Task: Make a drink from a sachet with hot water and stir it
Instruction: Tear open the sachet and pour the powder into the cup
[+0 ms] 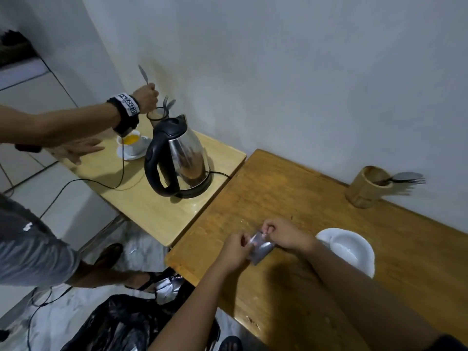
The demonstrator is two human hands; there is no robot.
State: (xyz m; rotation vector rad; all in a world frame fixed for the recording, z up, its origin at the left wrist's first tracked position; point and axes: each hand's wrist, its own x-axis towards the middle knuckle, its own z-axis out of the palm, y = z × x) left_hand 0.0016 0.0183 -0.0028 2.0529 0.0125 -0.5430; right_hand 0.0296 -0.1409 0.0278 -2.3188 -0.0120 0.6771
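A small silver sachet (260,249) is held above the darker wooden table (291,196) between both hands. My left hand (234,252) pinches its left side and my right hand (286,235) pinches its top corner. To the right, partly behind my right forearm, stands an empty white cup on a saucer (350,250). A steel electric kettle (177,158) with a black handle sits on its base on the lighter table (152,206) to the left.
A wooden holder (366,187) with a fork stands by the wall at right. Another person reaches over the lighter table, one hand (147,97) lifting a spoon from a glass of cutlery (157,116). A cup of orange drink (131,144) sits beside it. A black bag (121,325) lies on the floor.
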